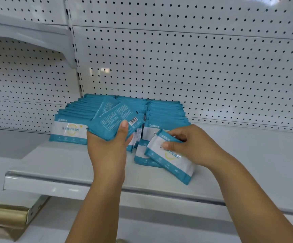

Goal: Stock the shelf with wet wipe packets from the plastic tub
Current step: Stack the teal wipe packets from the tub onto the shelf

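Head: left hand, stack; right hand, packet near shelf edge.

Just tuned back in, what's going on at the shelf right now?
A person is stocking wet wipe packets. The left hand grips a stack of packets, barcode side up, over the white shelf. The right hand pinches a single packet, tilted, printed front showing, in front of the rows of packets already standing against the pegboard back panel. The tub is not in view.
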`<state>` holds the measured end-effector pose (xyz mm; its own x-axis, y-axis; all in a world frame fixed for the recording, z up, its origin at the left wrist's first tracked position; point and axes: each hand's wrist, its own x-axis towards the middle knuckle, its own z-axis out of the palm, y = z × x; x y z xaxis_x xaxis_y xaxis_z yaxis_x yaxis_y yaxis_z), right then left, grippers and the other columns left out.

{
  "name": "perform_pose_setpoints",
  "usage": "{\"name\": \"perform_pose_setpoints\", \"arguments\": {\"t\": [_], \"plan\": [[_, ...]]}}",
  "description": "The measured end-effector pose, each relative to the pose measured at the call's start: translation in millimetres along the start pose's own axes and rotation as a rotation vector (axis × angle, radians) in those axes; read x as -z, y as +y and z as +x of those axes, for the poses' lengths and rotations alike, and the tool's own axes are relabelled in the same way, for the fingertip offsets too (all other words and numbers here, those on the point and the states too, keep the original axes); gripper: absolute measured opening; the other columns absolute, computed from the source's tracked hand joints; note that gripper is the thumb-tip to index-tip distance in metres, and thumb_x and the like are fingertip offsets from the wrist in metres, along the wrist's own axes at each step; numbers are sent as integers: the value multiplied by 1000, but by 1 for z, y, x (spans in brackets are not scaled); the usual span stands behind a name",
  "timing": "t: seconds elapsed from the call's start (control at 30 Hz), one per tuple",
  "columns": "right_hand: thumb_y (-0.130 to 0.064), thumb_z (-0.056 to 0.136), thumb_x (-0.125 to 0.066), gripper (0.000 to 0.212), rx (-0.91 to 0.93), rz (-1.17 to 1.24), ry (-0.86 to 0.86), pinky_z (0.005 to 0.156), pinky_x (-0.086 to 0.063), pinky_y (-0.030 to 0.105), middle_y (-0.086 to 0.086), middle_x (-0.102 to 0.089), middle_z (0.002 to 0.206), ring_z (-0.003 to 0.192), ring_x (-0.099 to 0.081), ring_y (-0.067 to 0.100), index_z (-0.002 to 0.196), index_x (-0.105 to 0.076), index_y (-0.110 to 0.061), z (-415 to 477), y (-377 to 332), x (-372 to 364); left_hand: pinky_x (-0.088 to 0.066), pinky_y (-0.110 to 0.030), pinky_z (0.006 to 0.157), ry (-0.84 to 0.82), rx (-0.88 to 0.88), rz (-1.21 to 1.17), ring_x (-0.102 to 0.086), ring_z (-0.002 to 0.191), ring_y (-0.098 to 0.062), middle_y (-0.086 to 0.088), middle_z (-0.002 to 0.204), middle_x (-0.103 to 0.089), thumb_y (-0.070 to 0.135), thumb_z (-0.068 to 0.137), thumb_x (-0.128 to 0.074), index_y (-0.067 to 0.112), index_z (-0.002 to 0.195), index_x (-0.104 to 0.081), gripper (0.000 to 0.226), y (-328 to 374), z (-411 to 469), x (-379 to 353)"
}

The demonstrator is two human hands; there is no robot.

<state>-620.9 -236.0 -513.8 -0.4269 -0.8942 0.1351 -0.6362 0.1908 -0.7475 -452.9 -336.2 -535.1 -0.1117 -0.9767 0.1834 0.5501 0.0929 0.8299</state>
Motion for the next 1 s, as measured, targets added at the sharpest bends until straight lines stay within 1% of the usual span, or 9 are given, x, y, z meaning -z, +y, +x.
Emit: {"name": "perform_pose_setpoints", "arguments": {"t": [0.1,0.23,0.37,0.47,0.53,0.63,0.7,0.83,1.0], "plan": [[-30,81,-82,19,38,-117,14,82,-56,34,-5,-76,90,86,-70,15,99,-78,-26,11,0,-6,-61,-30,81,-16,-4,10,-71,106,-8,6,122,-70,11,88,-75,22,135,-53,53,1,1,-1],[-36,82,-79,44,93,-273,-14,82,-41,14,-11,-64,108,100,-59,7,123,-70,-20,14,1,-17,-61,-28,79,-21,-8,13,-71,105,-8,5,123,-70,10,89,-74,20,136,-53,53,1,4,-3],[-39,85,-77,51,76,-276,-79,95,-40,17,-8,-63,124,114,-57,8,131,-63,-21,6,0,-13,-61,-29,80,-35,-14,27,-71,106,-8,5,123,-70,10,89,-74,21,138,-52,54,0,5,-2],[-42,79,-81,68,25,-340,-157,99,-36,17,-12,-56,132,117,-50,4,139,-54,-25,1,-2,-6,-62,-29,80,-43,-14,33,-71,106,-8,4,124,-70,10,89,-74,19,138,-52,55,0,5,-4],[-47,77,-81,76,6,-394,-185,103,-37,23,-10,-52,132,123,-48,9,143,-49,-26,1,-5,-6,-61,-27,79,-48,-15,31,-71,105,-7,5,124,-69,9,89,-74,20,138,-52,54,0,4,-4],[-54,75,-79,85,7,-510,-217,111,-35,39,-4,-44,126,129,-38,19,147,-42,-27,4,-7,-12,-61,-27,79,-52,-17,40,-71,105,-6,6,125,-68,9,89,-74,21,138,-51,55,0,3,-5],[-52,74,-81,90,7,-517,-218,111,-34,36,-1,-41,129,130,-35,20,149,-39,-26,5,-7,-12,-61,-28,80,-52,-15,46,-70,107,-7,6,126,-68,10,89,-74,22,138,-51,56,-1,2,-5],[-39,67,-90,83,38,-398,-174,95,-38,24,-4,-41,123,117,-47,16,139,-49,-27,2,-6,-11,-62,-30,82,-35,-13,46,-70,108,-8,5,126,-68,10,89,-75,21,138,-51,56,-1,2,-3],[-32,64,-93,77,100,-432,90,97,-38,31,-9,-38,120,114,-41,21,129,-52,-31,18,6,-13,-61,-28,79,-24,-14,39,-71,108,-11,5,123,-69,10,89,-74,21,135,-52,52,0,4,1]]}}
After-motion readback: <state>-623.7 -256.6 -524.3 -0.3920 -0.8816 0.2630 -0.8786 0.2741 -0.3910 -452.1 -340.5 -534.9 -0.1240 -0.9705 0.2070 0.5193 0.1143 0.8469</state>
